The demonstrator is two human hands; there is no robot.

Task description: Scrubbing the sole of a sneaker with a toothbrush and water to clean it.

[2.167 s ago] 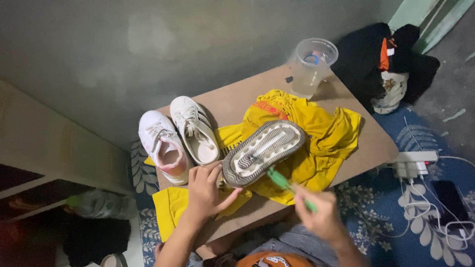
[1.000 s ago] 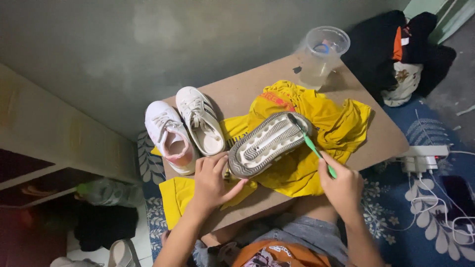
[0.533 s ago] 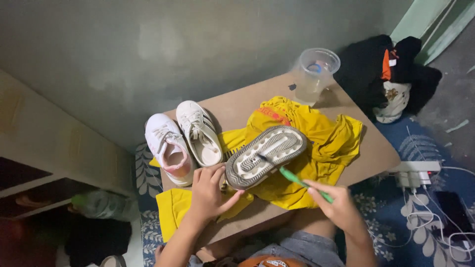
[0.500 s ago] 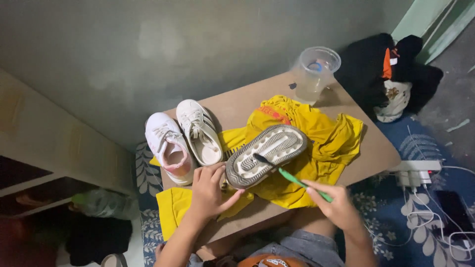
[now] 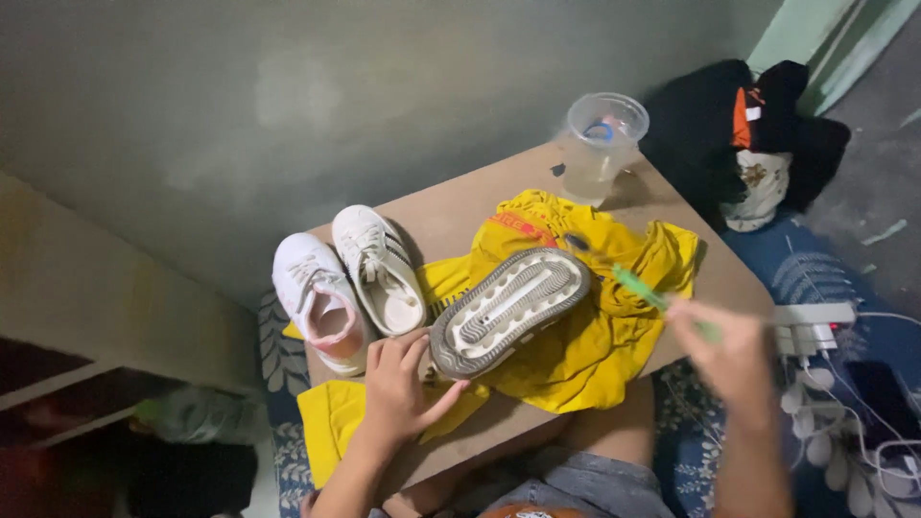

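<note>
The upturned shoe lies sole-up on a crumpled yellow cloth near the middle of the small brown table, its toe pointing toward two o'clock. The left hand braces the heel end at about seven o'clock of the sole, fingers spread apart and pressed against the rim rather than wrapped round it. The right hand, blurred, is closed on the handle of a green toothbrush whose head hovers just beside the toe, at about three o'clock of the shoe.

The shoe looks light, with a ribbed rubbery sole that should flex a little yet stay stiff enough to take pressure. Its upper, hidden beneath, is probably soft, so the firm sole edge at the heel seems the best place to take hold. The loose cloth under it may let it slide.

At nine o'clock of the shoe stands a pair of white sneakers, touching each other. A clear plastic cup sits at the table's one o'clock corner, well apart from both hands.
</note>
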